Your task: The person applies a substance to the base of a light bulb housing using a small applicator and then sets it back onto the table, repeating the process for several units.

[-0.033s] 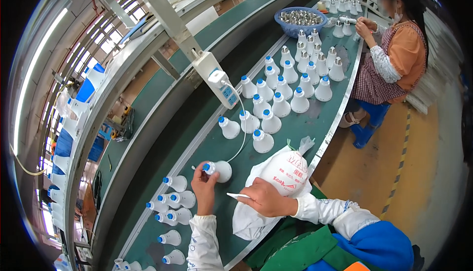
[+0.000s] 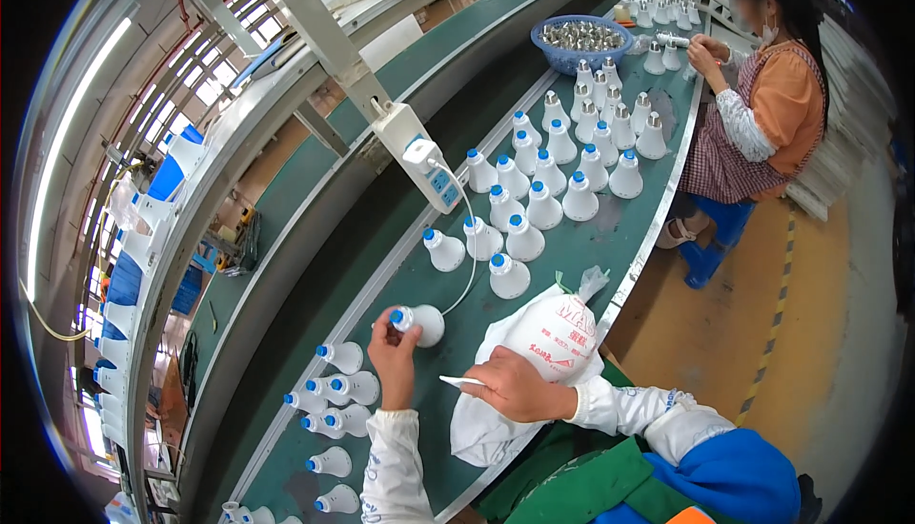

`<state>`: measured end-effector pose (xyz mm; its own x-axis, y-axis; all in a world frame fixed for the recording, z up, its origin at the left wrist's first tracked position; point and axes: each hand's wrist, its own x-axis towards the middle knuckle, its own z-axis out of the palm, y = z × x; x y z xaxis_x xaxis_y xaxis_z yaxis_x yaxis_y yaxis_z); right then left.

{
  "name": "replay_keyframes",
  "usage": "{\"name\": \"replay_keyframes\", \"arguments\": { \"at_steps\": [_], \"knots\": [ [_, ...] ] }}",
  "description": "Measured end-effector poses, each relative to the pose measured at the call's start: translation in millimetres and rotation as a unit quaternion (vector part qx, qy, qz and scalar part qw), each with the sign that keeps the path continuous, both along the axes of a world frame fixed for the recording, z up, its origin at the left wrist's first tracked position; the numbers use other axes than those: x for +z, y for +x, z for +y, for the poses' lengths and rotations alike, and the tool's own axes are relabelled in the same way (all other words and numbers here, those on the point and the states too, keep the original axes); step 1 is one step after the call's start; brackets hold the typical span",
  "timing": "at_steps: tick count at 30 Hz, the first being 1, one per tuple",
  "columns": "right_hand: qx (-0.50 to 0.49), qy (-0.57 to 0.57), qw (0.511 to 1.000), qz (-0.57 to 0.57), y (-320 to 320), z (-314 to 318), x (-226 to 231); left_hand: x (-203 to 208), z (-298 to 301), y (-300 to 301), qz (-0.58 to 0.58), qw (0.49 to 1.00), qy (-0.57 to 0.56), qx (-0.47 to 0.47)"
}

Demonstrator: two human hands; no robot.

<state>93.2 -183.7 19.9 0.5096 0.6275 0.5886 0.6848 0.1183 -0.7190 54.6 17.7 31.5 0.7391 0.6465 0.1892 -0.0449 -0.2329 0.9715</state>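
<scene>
My left hand [image 2: 393, 371] pinches a white cone-shaped bulb housing [image 2: 431, 327] by its narrow blue-capped end, tilted just above the green bench. To its right, my right hand [image 2: 519, 386] is closed on a thin white flat piece [image 2: 457, 381] whose end sticks out toward the housing without touching it. What kind of thing that piece is, I cannot tell. Below and behind my right hand lies a white plastic bag [image 2: 553, 328] with red print. Several similar housings [image 2: 343, 357] lie on their sides left of my left hand, their blue ends pointing left.
Farther along the green bench [image 2: 610, 228] stand rows of upright housings [image 2: 524, 238], some blue-topped, some metal-topped. A blue basket [image 2: 583, 59] holds metal caps. A white power strip [image 2: 415, 157] hangs on a post, its cable reaching down to the bench. A co-worker [image 2: 762, 114] sits at the right.
The bulb housing in my left hand has shifted very slightly left and up. My right hand looks unchanged.
</scene>
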Motion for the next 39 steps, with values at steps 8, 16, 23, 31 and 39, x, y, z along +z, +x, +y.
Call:
{"name": "replay_keyframes", "arguments": {
  "at_steps": [8, 16, 23, 31, 39],
  "knots": [
    [0.029, 0.024, 0.998, 0.052, -5.4, 2.4, 4.4, -58.0, 39.2, 82.2, 0.009, 0.990, 0.117, 0.077],
    [0.018, -0.005, 0.999, 0.045, 3.8, -0.6, 11.0, -21.4, -11.6, -27.7, -0.008, 0.910, 0.327, 0.254],
    [0.028, -0.033, 0.999, 0.027, -3.6, 3.3, 13.0, -59.0, 36.2, -88.2, 0.054, 0.913, 0.208, 0.347],
    [0.015, -0.058, 0.998, 0.018, -3.8, 4.1, 7.1, -40.7, 10.1, -86.7, -0.033, 0.978, 0.033, 0.204],
    [0.020, -0.046, 0.999, 0.001, -6.0, 6.7, 7.2, -34.5, -63.5, -60.6, 0.012, 0.998, -0.046, 0.049]
  ]
}}
